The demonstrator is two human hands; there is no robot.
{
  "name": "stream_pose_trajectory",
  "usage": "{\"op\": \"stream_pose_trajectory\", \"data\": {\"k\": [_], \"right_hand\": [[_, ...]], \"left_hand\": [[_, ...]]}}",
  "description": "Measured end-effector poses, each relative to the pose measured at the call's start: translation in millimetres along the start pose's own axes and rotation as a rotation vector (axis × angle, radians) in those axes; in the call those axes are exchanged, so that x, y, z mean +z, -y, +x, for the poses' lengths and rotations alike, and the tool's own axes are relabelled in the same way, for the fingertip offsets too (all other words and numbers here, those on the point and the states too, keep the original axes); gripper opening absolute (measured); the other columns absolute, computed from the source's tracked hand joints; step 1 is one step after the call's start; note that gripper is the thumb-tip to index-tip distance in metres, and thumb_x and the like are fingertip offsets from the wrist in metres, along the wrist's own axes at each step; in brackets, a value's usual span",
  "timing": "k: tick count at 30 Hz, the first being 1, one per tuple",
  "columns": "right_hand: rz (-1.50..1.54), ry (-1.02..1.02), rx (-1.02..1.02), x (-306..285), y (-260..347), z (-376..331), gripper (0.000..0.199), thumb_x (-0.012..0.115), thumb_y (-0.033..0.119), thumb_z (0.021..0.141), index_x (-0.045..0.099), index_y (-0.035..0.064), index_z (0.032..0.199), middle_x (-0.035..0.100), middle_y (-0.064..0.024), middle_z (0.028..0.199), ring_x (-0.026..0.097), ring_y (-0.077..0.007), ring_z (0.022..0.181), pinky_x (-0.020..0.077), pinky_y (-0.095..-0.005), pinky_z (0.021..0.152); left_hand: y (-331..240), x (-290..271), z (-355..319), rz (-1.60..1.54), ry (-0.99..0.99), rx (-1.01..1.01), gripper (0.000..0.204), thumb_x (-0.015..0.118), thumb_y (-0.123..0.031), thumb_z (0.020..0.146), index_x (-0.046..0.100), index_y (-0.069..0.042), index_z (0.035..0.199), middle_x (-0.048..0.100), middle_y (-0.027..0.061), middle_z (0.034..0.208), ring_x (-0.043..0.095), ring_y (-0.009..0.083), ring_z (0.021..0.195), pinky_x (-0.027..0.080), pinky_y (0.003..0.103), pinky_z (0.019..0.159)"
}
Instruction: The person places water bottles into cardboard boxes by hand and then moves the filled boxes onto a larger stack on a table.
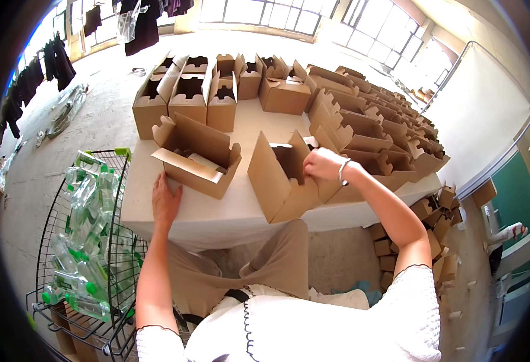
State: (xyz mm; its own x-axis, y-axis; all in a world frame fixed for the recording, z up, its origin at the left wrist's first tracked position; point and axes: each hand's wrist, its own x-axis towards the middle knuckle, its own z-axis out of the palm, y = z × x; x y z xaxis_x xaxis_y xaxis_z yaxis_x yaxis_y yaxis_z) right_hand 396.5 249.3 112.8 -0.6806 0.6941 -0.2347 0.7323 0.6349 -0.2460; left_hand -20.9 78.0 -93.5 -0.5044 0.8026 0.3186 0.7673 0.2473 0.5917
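Just left of the middle, an open cardboard box (201,175) stands tilted on the table, with a pale item showing inside. My left hand (166,202) rests beside its near left corner, with fingers stretched out and nothing held. A second open cardboard box (289,196) stands to its right with its flaps up. My right hand (322,164) is at the right wall of this box, its fingers curled over the cardboard edge. The fingertips are partly hidden.
A white-covered table (156,217) bears rows of open cardboard boxes (361,123) at the back and right. On the left stands a black wire cart (117,241) full of clear bottles with green caps (84,241). More boxes (440,229) are piled on the floor at right.
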Motion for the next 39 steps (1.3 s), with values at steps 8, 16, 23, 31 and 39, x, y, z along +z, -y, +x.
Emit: {"op": "stream_pose_trajectory", "data": {"k": [8,16,23,31,39], "right_hand": [[-0.11,0.032,0.015,-9.9,17.0,-16.5,0.031,0.054,0.025,0.093,0.077,0.0105,0.108,0.076,-0.0173,0.102,0.07,-0.0361,0.097,0.0536,-0.0445,0.09],[-0.004,-0.376,-0.186,-44.2,112.1,-4.1,0.044,0.064,0.038,0.095,0.071,0.0033,0.121,0.074,-0.0181,0.111,0.068,-0.0348,0.109,0.052,-0.0445,0.097],[-0.24,-0.363,-0.369,17.8,190.4,79.5,0.102,0.074,0.063,0.085,0.037,-0.0056,0.151,0.042,-0.0316,0.154,0.041,-0.0416,0.146,0.0354,-0.0431,0.12],[0.098,-0.198,-0.082,-8.4,188.3,190.0,0.087,0.07,0.063,0.086,0.053,-0.0076,0.134,0.062,-0.0268,0.135,0.066,-0.0366,0.117,0.0536,-0.045,0.096],[0.474,0.538,-0.039,-37.2,111.9,212.3,0.085,0.049,0.069,0.101,0.06,-0.0089,0.134,0.071,-0.0215,0.123,0.071,-0.0275,0.111,0.0572,-0.038,0.098]], "left_hand": [[2.9,1.2,-0.7,-0.011,-0.009,-0.002,0.076,0.073,-0.023,0.092,0.039,0.006,0.153,0.047,0.025,0.154,0.04,0.0379,0.146,0.032,0.043,0.123],[2.2,-2.7,-2.8,-0.021,-0.029,-0.006,0.076,0.076,-0.02,0.088,0.042,0.007,0.151,0.05,0.0248,0.151,0.042,0.0378,0.145,0.033,0.044,0.122],[-5.6,-3.1,-0.8,-0.041,-0.043,0.01,0.077,0.076,-0.021,0.087,0.042,0.006,0.15,0.053,0.0235,0.148,0.044,0.0372,0.144,0.035,0.043,0.121],[0.0,-6.5,-0.3,-0.067,-0.055,0.033,0.075,0.075,-0.023,0.09,0.042,0.008,0.15,0.053,0.0242,0.148,0.042,0.0375,0.144,0.034,0.044,0.121],[8.6,-2.0,2.5,-0.054,-0.032,0.042,0.078,0.074,-0.023,0.09,0.038,0.007,0.153,0.049,0.0263,0.151,0.041,0.0398,0.144,0.033,0.045,0.121]]}}
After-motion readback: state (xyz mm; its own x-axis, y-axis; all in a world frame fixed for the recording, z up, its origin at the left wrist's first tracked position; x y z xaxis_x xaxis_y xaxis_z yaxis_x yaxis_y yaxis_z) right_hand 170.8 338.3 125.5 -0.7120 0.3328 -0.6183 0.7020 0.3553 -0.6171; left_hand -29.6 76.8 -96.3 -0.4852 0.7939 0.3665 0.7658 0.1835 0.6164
